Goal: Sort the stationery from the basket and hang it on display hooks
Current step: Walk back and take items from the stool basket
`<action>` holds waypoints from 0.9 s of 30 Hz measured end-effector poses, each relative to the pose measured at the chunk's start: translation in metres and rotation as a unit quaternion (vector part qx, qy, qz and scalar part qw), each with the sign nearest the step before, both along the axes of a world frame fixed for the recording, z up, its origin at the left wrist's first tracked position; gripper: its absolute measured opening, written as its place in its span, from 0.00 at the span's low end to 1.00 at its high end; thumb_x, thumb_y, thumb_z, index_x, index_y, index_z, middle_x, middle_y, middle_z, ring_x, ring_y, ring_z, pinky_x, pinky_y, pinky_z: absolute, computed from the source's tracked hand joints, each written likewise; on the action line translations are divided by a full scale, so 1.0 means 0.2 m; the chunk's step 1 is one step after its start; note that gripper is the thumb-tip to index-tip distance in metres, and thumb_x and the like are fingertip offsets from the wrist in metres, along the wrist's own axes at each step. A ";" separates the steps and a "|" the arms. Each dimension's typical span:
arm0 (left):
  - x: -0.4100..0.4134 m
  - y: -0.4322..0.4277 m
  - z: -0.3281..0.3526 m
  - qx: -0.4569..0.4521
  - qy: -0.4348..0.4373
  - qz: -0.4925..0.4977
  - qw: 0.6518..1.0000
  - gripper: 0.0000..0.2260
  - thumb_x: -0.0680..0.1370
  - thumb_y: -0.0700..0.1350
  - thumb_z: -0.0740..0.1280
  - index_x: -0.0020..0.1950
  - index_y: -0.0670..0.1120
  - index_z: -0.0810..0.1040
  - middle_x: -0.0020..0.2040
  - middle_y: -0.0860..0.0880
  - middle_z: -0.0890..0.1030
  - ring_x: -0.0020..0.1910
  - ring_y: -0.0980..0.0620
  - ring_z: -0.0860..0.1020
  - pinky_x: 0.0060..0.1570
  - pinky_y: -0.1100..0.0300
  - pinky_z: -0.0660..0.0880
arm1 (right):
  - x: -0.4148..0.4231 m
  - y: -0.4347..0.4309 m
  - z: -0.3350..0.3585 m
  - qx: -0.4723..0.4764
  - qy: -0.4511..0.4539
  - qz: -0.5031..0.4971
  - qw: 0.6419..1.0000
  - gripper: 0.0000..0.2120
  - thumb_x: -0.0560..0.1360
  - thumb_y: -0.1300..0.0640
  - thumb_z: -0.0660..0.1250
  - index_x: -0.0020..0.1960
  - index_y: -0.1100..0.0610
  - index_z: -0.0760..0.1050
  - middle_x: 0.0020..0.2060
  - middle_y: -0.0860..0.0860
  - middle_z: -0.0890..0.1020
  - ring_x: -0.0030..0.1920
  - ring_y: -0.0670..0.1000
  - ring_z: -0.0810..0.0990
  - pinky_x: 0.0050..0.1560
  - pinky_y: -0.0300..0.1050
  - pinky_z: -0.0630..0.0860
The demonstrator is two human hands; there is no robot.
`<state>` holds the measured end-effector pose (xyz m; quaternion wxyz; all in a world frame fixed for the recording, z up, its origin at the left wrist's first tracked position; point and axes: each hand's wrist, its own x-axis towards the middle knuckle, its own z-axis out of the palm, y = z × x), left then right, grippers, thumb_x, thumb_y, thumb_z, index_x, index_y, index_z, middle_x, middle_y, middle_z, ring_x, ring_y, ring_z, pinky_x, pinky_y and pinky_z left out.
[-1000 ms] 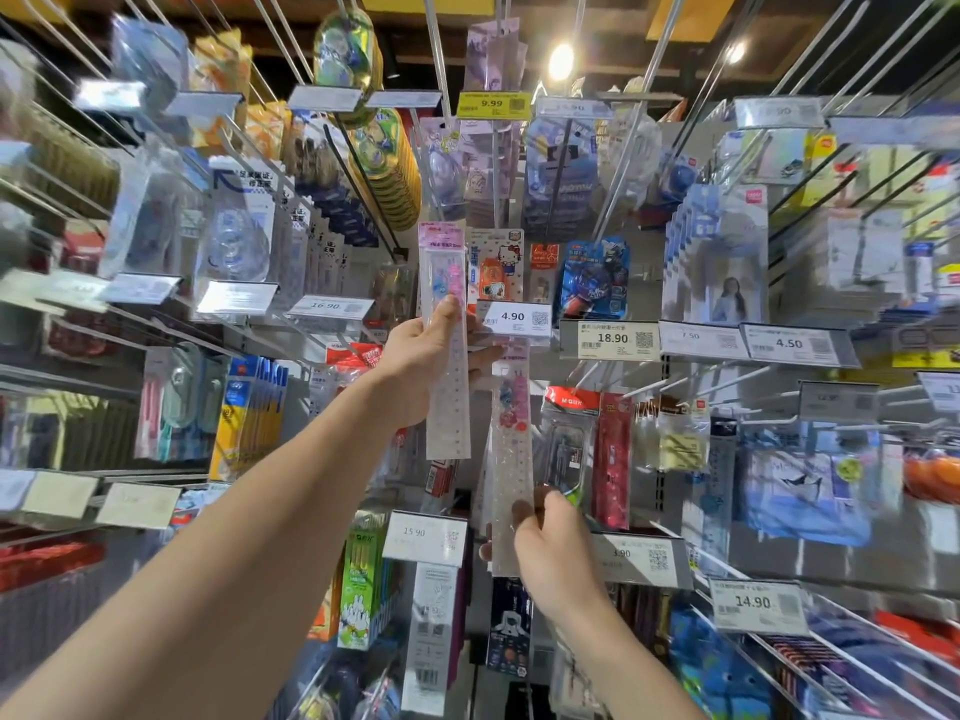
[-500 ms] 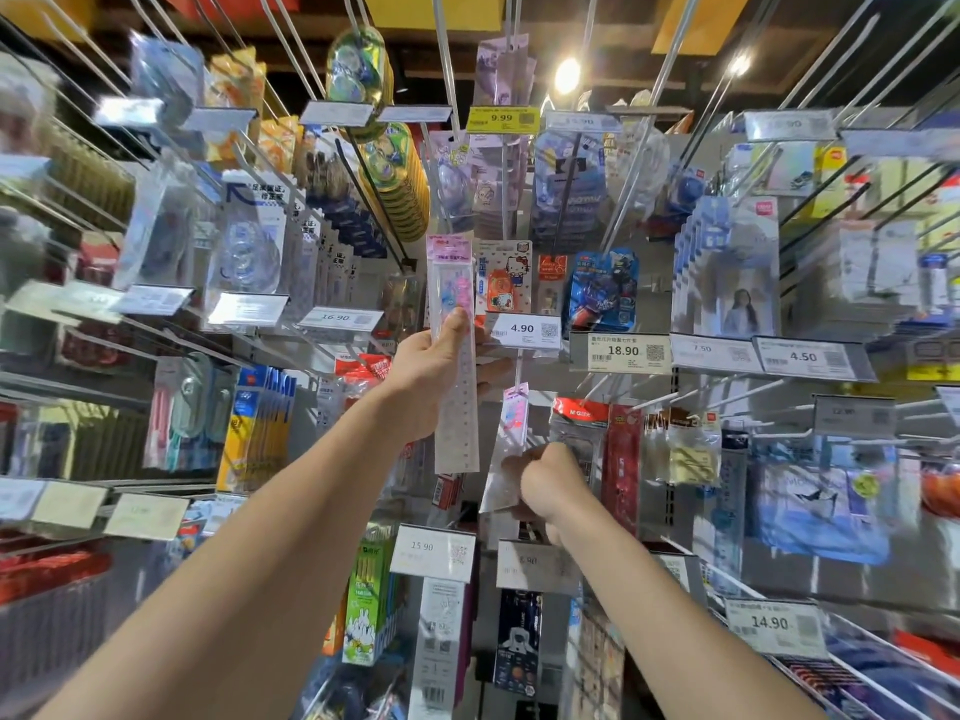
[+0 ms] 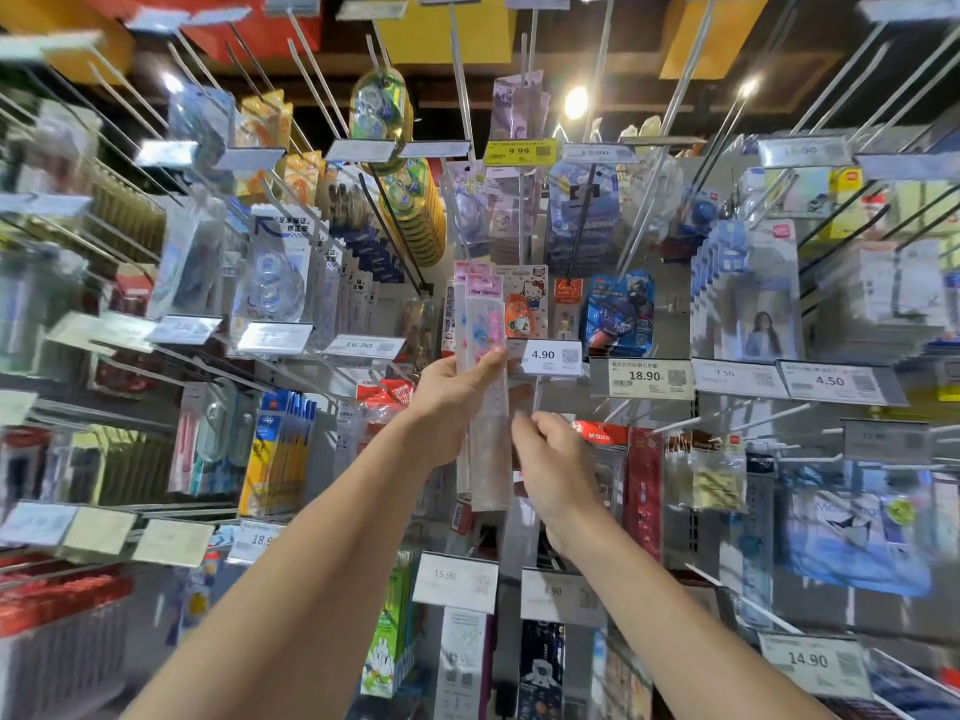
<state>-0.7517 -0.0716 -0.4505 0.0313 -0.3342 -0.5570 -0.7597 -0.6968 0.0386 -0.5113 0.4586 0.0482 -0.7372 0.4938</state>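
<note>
Now we are at the hanging step: our left hand (image 3: 452,397) grips the packaged rulers (image 3: 485,314) upright at the centre of the frame, thumb across their clear sleeves, pink headers just left of the 4.90 price tag (image 3: 550,356). Our right hand (image 3: 553,462) sits just right of their lower half, fingers curled; whether it pinches anything we cannot tell through the blur. Next, we judge, the header holes must line up with a hook tip near that tag and slide on.

Right hand (image 3: 553,462) brought ruler pack (image 3: 488,475) up (beside the other).
</note>
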 end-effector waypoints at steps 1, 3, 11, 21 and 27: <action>0.00 0.00 0.00 0.003 0.000 -0.003 1.000 0.16 0.80 0.51 0.71 0.59 0.39 0.82 0.55 0.39 0.86 0.57 0.38 0.84 0.61 0.39 0.80 | 0.02 -0.02 0.01 0.039 0.001 -0.009 0.999 0.13 0.79 0.51 0.68 0.39 0.56 0.75 0.29 0.44 0.78 0.34 0.47 0.75 0.37 0.47 0.71; 0.02 0.01 0.00 0.002 0.001 0.003 1.000 0.17 0.80 0.52 0.71 0.60 0.40 0.82 0.54 0.42 0.86 0.55 0.41 0.84 0.55 0.43 0.82 | 0.03 -0.04 0.01 0.067 -0.003 -0.017 0.998 0.07 0.74 0.53 0.72 0.40 0.55 0.77 0.32 0.46 0.82 0.36 0.51 0.80 0.37 0.49 0.76; 0.05 0.01 0.05 -0.007 -0.026 0.048 0.998 0.25 0.84 0.60 0.60 0.70 0.41 0.72 0.55 0.49 0.71 0.57 0.49 0.69 0.57 0.53 0.65 | 0.16 0.07 -0.14 -0.026 -0.082 0.027 0.996 0.06 0.80 0.63 0.65 0.48 0.54 0.77 0.40 0.51 0.83 0.41 0.53 0.81 0.43 0.49 0.77; 0.01 0.02 0.05 -0.002 -0.017 0.039 0.999 0.27 0.83 0.60 0.63 0.72 0.39 0.71 0.64 0.46 0.73 0.59 0.50 0.68 0.62 0.51 0.65 | 0.26 0.11 -0.33 -0.020 -0.187 -0.006 0.982 0.10 0.82 0.63 0.62 0.55 0.50 0.77 0.51 0.47 0.85 0.55 0.52 0.82 0.58 0.49 0.79; 0.01 0.02 0.05 0.005 -0.017 0.040 0.999 0.20 0.84 0.58 0.62 0.64 0.43 0.75 0.50 0.51 0.72 0.57 0.50 0.68 0.56 0.53 0.62 | 0.30 0.07 -0.36 -0.027 -0.236 -0.004 0.971 0.09 0.80 0.68 0.57 0.46 0.58 0.71 0.46 0.54 0.80 0.44 0.50 0.75 0.42 0.45 0.67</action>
